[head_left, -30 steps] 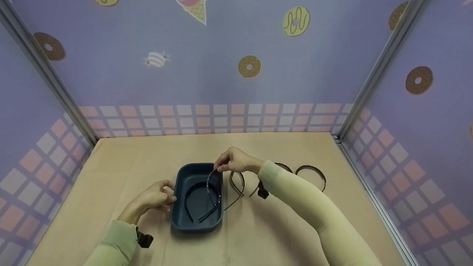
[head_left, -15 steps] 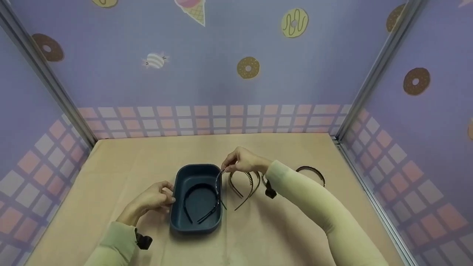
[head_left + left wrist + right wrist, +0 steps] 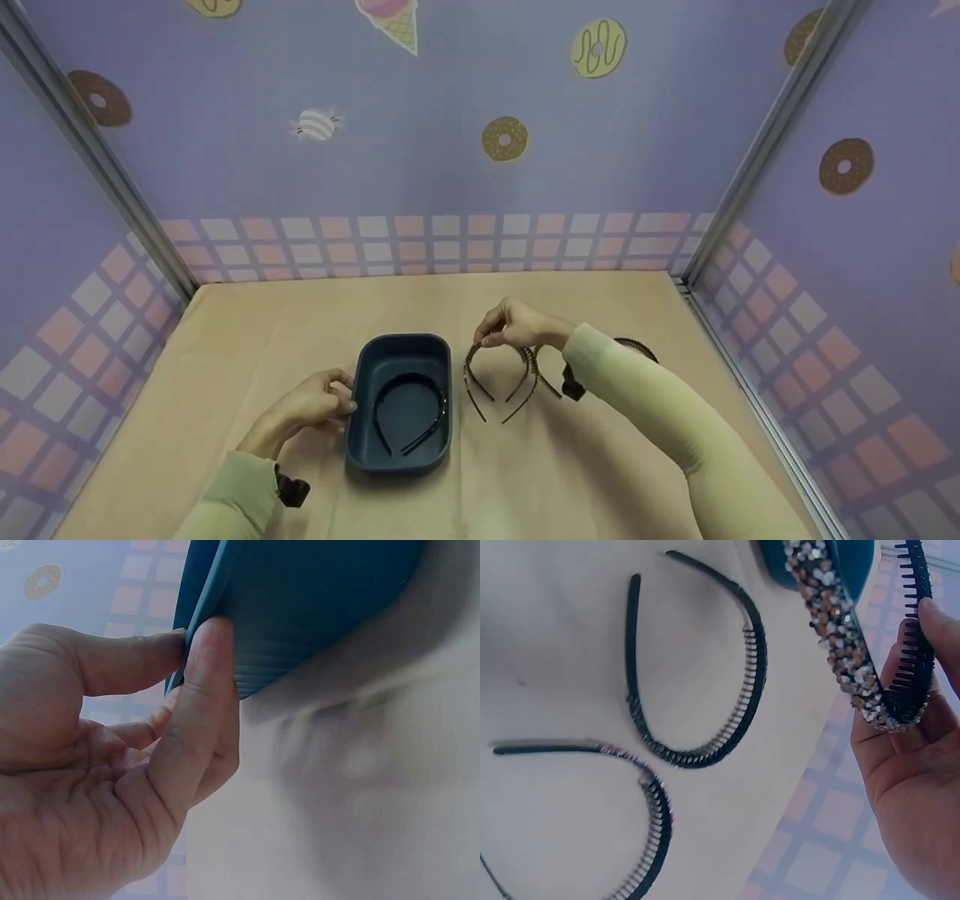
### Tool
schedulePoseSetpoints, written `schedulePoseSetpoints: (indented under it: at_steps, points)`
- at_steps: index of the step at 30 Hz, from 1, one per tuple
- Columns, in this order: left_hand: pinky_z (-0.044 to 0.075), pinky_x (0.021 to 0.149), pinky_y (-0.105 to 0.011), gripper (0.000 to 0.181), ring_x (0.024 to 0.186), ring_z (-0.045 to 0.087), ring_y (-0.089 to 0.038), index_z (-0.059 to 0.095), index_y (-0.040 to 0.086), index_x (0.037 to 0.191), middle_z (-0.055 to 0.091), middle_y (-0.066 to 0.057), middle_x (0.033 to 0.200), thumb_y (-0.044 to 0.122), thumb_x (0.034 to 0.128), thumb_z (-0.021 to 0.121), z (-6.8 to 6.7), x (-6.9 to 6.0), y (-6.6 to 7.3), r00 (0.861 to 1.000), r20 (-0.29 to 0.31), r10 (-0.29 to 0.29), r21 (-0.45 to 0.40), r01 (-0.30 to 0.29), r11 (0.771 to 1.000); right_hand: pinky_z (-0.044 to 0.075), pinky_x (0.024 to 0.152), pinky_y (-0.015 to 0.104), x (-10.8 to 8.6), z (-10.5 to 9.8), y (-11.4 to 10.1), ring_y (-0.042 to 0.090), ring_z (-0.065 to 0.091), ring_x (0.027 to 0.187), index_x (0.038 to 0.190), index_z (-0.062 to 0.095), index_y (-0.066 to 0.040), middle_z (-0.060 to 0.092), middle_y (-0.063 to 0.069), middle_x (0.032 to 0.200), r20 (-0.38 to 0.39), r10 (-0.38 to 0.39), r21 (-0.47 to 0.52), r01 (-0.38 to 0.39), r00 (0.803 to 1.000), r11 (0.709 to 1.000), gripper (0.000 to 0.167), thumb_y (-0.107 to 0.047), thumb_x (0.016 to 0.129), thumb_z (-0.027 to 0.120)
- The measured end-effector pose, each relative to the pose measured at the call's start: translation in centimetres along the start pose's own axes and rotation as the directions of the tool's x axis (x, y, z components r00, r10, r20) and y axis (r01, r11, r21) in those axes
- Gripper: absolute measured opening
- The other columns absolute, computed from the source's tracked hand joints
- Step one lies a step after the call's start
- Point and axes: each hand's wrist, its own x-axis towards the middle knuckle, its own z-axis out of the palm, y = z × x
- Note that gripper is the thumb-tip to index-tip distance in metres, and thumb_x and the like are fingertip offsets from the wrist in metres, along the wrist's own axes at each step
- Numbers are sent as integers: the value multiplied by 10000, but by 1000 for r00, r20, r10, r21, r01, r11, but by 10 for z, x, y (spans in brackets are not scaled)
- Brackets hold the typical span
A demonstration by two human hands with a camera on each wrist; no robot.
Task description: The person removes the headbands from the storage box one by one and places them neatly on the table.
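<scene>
My left hand (image 3: 319,401) pinches the left rim of a dark blue plastic tray (image 3: 358,442); in the left wrist view its thumb and fingers lie on either side of that wall. Inside the tray lies a black headband (image 3: 409,376). To the right of the tray, my right hand (image 3: 514,324) holds a toothed headband (image 3: 840,652) by its top, with the ends hanging down. White and brown sparkling stones cover its outer side. Another headband (image 3: 757,664) and a further one (image 3: 660,817) with comb teeth lie on the table in the right wrist view.
A pale cloth covers the table (image 3: 255,330). More headbands, such as the dark one (image 3: 637,346) at the right, are partly hidden behind my right arm. Patterned walls with metal posts enclose the back and sides.
My right hand has moved right, carrying the headband from over the tray's right side to beside it. My left hand and the tray stay in place.
</scene>
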Motion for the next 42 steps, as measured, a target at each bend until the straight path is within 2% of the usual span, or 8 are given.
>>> schedulePoseSetpoints:
  at_steps: [5,15,21,31,35,42]
  points:
    - [677,704,-323,426,878,746,-197,535,-61,1404,709,-117,1046,2,1010,684,0,-1,1,1000,-11,-18,10,18,1000,559,810,171,-9,-6,10,29,690,896,1123,850,52,844,232,1164,-4,12,9,-12,1000,1000,141,32,1017,759]
    - [678,694,-331,425,838,729,-182,523,-80,1388,679,-84,985,2,1003,683,0,1,-1,1000,1,-3,7,3,1000,578,783,175,-32,-22,34,59,704,876,1139,841,67,838,262,1127,4,62,41,-62,998,997,154,44,1010,760]
    - [684,693,-346,417,832,717,-186,530,-79,1368,637,-85,996,8,993,690,1,2,-1,1000,-5,7,9,-7,1000,613,815,179,-51,-29,51,106,740,892,1131,837,75,817,316,1146,-5,98,61,-97,995,993,159,68,995,754]
    - [691,702,-348,428,853,723,-203,531,-74,1386,675,-113,1033,9,1000,694,0,0,1,1000,-7,-12,11,12,1000,616,833,150,-74,-30,78,71,770,920,1109,846,73,835,272,1171,-3,119,73,-119,993,990,137,55,991,777]
    - [697,721,-354,447,914,737,-216,534,-75,1410,705,-143,1089,0,998,691,1,-1,3,1000,-8,-24,1,24,1000,601,795,146,-80,-28,85,53,737,875,1091,847,81,833,288,1129,31,113,54,-115,993,992,130,78,992,762]
    - [696,713,-348,422,858,729,-199,539,-81,1382,685,-108,1024,0,997,692,2,-1,3,1000,-12,-17,1,17,1000,550,728,154,-90,-27,93,70,665,821,1078,851,79,826,297,1097,61,102,32,-104,993,994,144,105,983,746]
